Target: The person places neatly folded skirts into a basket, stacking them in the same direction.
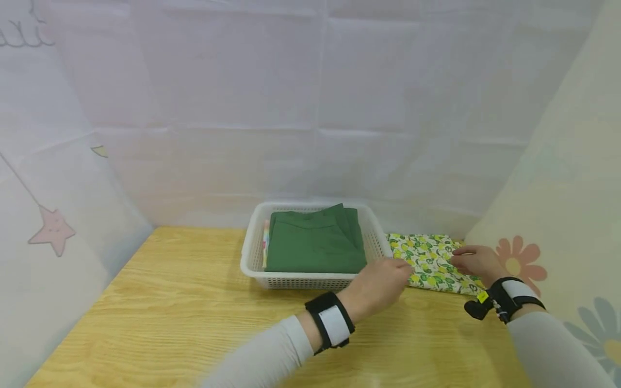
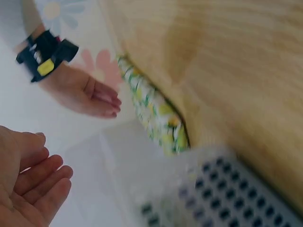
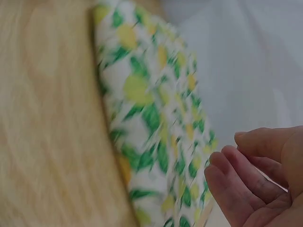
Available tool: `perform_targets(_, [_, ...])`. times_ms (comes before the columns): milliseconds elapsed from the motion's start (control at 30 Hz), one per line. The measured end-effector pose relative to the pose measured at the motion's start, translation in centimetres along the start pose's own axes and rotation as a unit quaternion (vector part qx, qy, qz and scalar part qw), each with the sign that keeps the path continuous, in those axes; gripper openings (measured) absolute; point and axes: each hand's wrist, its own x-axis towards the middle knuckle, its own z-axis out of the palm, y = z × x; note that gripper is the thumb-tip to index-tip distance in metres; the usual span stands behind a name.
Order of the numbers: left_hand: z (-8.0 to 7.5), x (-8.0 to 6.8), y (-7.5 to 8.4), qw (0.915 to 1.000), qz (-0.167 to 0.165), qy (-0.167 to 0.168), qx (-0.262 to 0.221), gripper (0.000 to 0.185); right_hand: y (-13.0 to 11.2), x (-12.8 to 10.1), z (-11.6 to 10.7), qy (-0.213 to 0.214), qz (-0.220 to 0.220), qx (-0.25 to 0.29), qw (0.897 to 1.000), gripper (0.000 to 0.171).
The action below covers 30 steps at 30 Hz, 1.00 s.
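A folded cloth with a lemon and leaf print (image 1: 432, 261) lies on the wooden table (image 1: 184, 302) to the right of a white basket (image 1: 252, 253). Folded green clothing (image 1: 315, 242) fills the basket. My left hand (image 1: 380, 285) hovers at the cloth's left edge with relaxed fingers and holds nothing (image 2: 28, 189). My right hand (image 1: 475, 263) is at the cloth's right edge, fingers loosely bent, nothing in it (image 3: 255, 184). The printed cloth (image 3: 151, 118) shows close up in the right wrist view, and edge-on (image 2: 156, 118) in the left wrist view.
White sheeting forms walls behind and on both sides, with a pink star (image 1: 53, 229) on the left and flowers (image 1: 519, 258) on the right. A thin striped item (image 1: 266, 242) stands at the basket's left inside wall. Bare table lies left of and before the basket.
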Motion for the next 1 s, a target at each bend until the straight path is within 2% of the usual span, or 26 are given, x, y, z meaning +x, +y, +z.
perform_targets(100, [1.9,1.0,2.1,0.9983,0.024,-0.042,0.032,0.022,1.7,-0.1,-0.1,0.021,-0.023,-0.086,0.996,0.042])
perform_targets(200, [3.7,1.7,3.4,0.9953,0.030,-0.079,0.047,0.023,3.4,-0.6,-0.3,0.044,-0.048,-0.149,0.987,0.036])
perform_targets(267, [4.8,2.1,3.8,0.9926,0.024,-0.103,0.060,0.025,4.3,-0.8,-0.5,0.057,-0.055,-0.186,0.979,0.036])
perform_targets(367, [6.3,2.6,4.0,0.9867,0.001,-0.137,0.088,0.031,5.4,-1.1,-0.8,0.063,-0.048,-0.213,0.974,0.041])
perform_targets(500, [8.0,2.9,3.7,0.9761,-0.032,-0.176,0.123,0.039,6.6,-0.8,-0.7,0.065,-0.049,-0.232,0.969,0.043])
perform_targets(633, [9.2,3.1,3.0,0.9725,-0.087,-0.195,0.093,0.047,7.2,-0.5,0.0,0.081,-0.068,-0.234,0.967,0.036])
perform_targets(733, [9.9,3.3,2.6,0.9697,-0.111,-0.209,0.061,0.053,7.1,-0.5,0.4,0.088,-0.073,-0.233,0.966,0.031])
perform_targets(867, [10.6,3.5,2.2,0.9675,-0.117,-0.221,0.034,0.056,6.9,-0.6,0.6,0.087,-0.066,-0.232,0.967,0.027])
perform_targets(1000, [10.3,3.6,2.2,0.9646,-0.129,-0.229,0.019,0.053,7.1,-0.3,0.6,0.083,-0.054,-0.232,0.968,0.026])
